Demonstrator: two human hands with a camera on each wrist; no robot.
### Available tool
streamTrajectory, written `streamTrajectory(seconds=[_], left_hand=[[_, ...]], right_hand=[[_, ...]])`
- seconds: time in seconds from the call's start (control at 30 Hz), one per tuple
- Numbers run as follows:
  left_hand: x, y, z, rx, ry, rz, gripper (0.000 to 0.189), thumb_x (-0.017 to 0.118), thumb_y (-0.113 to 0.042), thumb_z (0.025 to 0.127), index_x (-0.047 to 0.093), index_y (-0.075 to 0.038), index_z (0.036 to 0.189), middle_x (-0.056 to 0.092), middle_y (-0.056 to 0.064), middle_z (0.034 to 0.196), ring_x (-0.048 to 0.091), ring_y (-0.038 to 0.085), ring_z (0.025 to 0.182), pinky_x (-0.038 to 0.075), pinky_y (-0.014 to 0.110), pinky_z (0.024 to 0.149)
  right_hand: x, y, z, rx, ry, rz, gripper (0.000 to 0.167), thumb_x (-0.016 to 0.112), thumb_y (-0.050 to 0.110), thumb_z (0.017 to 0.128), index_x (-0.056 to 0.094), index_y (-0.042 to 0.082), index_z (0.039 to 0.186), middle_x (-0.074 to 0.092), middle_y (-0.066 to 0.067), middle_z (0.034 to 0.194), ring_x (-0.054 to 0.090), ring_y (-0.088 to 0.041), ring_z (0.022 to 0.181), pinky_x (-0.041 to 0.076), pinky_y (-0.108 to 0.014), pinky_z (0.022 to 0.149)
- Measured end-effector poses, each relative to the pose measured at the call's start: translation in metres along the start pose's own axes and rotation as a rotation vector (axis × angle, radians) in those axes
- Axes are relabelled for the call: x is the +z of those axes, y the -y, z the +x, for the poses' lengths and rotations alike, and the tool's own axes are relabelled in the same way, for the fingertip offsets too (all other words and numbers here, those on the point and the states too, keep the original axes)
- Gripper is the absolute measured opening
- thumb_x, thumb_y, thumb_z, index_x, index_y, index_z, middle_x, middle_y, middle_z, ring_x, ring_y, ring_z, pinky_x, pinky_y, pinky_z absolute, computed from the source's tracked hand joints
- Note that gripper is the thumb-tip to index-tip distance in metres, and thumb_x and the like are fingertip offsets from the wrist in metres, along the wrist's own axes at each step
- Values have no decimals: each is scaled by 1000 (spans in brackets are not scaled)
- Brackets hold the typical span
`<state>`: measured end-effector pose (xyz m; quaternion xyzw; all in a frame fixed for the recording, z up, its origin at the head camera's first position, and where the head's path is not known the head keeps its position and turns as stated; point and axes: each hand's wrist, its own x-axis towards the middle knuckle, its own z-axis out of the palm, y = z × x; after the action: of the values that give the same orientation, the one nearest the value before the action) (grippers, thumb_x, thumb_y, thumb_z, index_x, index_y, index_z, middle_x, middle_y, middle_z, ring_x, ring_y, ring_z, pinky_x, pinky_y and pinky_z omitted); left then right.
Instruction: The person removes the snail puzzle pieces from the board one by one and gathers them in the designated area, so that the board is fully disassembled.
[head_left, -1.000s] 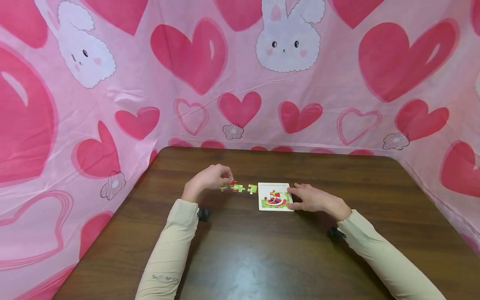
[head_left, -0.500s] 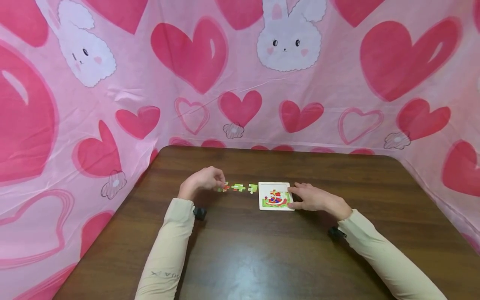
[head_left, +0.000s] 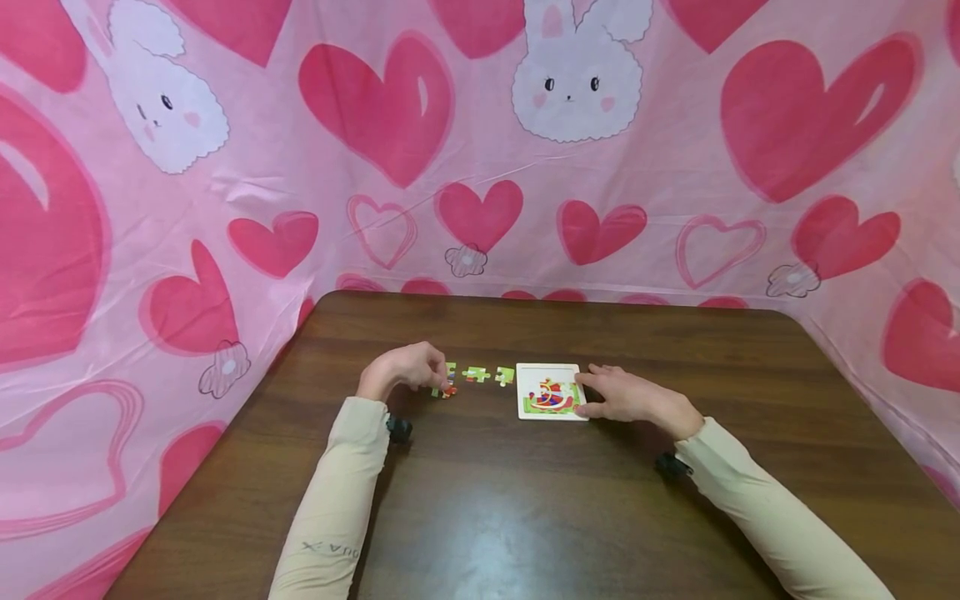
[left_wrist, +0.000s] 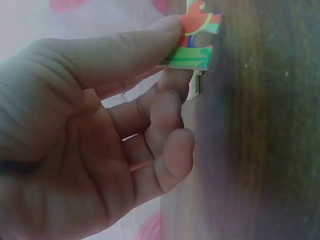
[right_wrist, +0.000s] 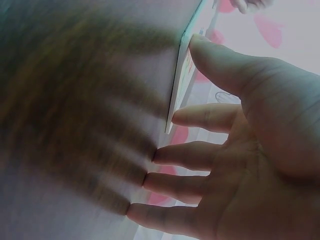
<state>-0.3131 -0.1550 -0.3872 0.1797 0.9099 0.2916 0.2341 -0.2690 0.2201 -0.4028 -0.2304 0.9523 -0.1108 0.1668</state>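
My left hand [head_left: 405, 367] is low over the table, at the left end of a row of puzzle pieces. Thumb and index finger pinch a red and green jigsaw piece [left_wrist: 189, 56]; the other fingers are loosely bent. Behind it another piece [left_wrist: 194, 86] is partly hidden by the fingers. My right hand [head_left: 628, 396] lies at the right side of a white puzzle tray [head_left: 534, 371], thumb and index finger touching its edge, the remaining fingertips on the table. Inside the tray, joined pieces [head_left: 551, 398] form part of a boat picture, with bare white above them.
Two loose green puzzle pieces, one [head_left: 476, 374] nearer the left hand and one [head_left: 505, 377] beside the tray, lie on the brown wooden table [head_left: 480, 500]. A pink cloth [head_left: 652, 175] with hearts and rabbits hangs around the table's back and sides.
My left hand has carried the red piece leftward from above the row, then a little toward me, uncovering a piece behind it. The right hand and tray have stayed in place.
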Motion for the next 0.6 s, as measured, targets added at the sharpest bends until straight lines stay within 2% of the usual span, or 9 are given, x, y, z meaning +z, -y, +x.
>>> streamTrajectory(seconds=[0.3,0.6], left_hand=[[2,1,1,-17,6,21,9,71,-15,88,67,-9,84,53,-2,68,46,13,61,39,26,54],[-4,-4,-5,-55,-8,68,22,67,-35,92,68,-13,98,56,3,76,53,16,71,49,30,62]], right_hand=[[0,0,0,3,1,-3,68,65,46,91,47,6,143,33,-32,152,30,-52,140,30,-64,109],[0,1,0,4,-2,-4,69,65,46,91,46,6,143,33,-31,152,30,-52,140,30,-64,109]])
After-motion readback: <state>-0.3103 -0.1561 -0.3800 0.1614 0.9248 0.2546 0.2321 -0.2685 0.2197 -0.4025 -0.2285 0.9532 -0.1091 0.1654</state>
